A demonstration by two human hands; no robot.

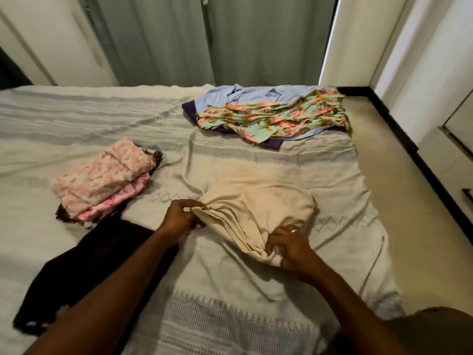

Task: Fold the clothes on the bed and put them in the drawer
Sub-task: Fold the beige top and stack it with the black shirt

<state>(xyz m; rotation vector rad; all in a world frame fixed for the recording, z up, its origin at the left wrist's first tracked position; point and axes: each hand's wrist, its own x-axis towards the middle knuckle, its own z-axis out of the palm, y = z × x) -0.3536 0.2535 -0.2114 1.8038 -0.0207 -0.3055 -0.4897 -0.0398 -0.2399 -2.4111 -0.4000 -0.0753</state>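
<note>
Item in hand: soft cream cotton garment [258, 213], bunched on the grey-patterned bedspread [102, 119], each end pinched in the grip of left hand [180, 217] and right hand [290, 248], seemingly to square a fold; folded pink stack [102, 178] set aside left, floral heap [271, 116] waiting beyond.

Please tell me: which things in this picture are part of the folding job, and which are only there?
Part of the job:
beige garment, gripped by left hand and right hand
folded pink stack
floral garment
light blue garment
purple garment
dark garment

Only there:
bedspread
curtain
</note>
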